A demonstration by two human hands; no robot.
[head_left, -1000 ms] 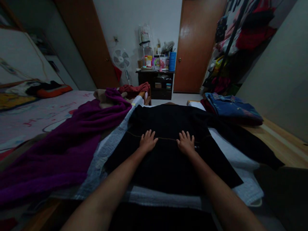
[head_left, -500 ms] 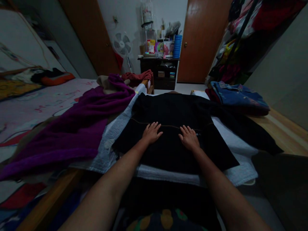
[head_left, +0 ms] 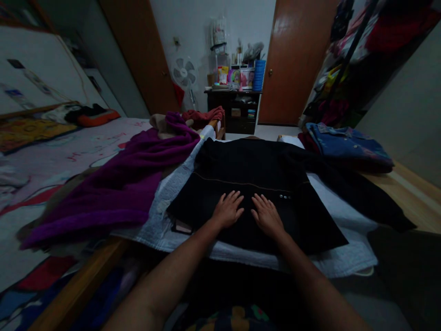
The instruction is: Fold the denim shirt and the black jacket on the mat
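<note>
A black long-sleeved garment (head_left: 248, 161) lies spread out before me, crossed by a thin brown seam, with small pale marks right of its middle. Its right sleeve reaches out toward the wooden surface at the right. My left hand (head_left: 228, 210) rests flat on the black cloth below the seam, fingers stretched out. Close beside it, my right hand (head_left: 267, 214) lies flat on the same cloth, also open. Under the garment is a whitish quilted cloth (head_left: 156, 230), whose edge shows along the front. A small box-like corner (head_left: 182, 227) peeks out under the garment's left hem.
A purple blanket (head_left: 127, 174) drapes over the bed (head_left: 99, 138) at left, near a wooden bed rail (head_left: 82, 285). Folded denim clothing (head_left: 347, 142) sits on a wooden surface (head_left: 409, 197) at right. A fan (head_left: 185, 72) and dark cabinet (head_left: 231, 112) stand at the back.
Both hands have slid down the black cloth toward me, away from the seam, and come nearer each other. The view has shifted slightly.
</note>
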